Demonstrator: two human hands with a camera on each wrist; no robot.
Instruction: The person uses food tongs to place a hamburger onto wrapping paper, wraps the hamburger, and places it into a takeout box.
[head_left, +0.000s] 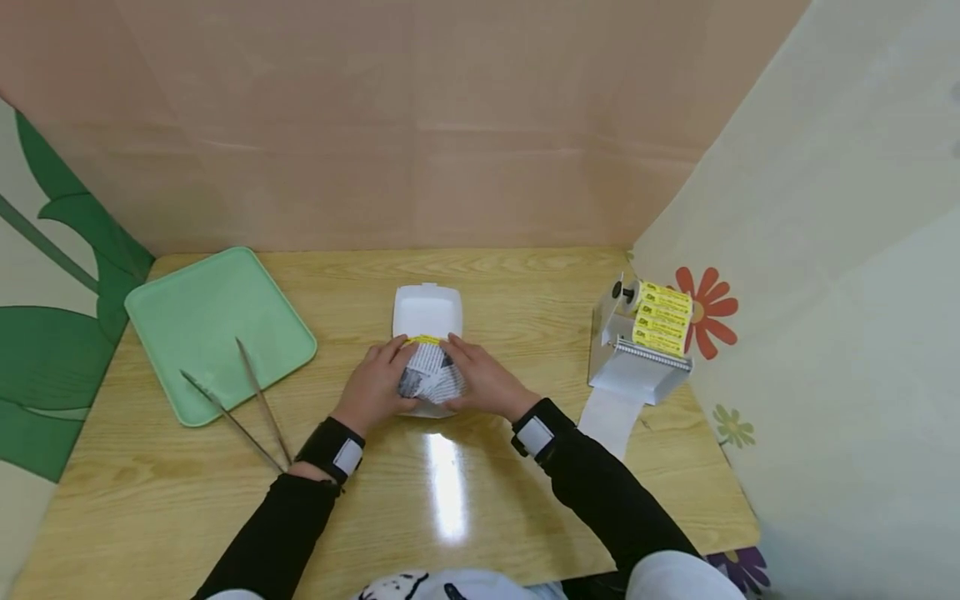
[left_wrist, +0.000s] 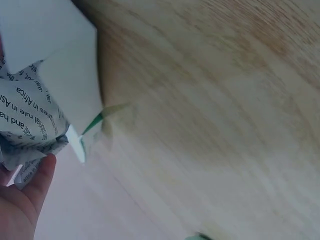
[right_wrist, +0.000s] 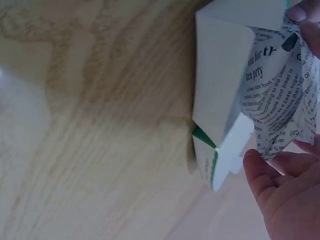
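Note:
Near the middle of the table, in the head view, a small white cardboard box (head_left: 427,310) stands with its lid raised at the far side. Printed paper (head_left: 431,379), covered in newspaper-like text, sits bunched in the box; whatever lies inside it is hidden. A yellow strip (head_left: 425,339) crosses its far edge. My left hand (head_left: 381,379) grips the paper from the left, its fingers at the far edge. From the right my right hand (head_left: 486,379) holds it likewise. The right wrist view shows the fingertips (right_wrist: 253,159) at the folded edge of the paper (right_wrist: 277,95).
To the left lies a green tray (head_left: 217,312), with long metal tongs (head_left: 256,387) resting on its near edge and reaching to my left wrist. On the right stands a label dispenser (head_left: 603,333) with a roll of yellow labels (head_left: 663,317); a white backing strip (head_left: 611,419) trails toward my right sleeve.

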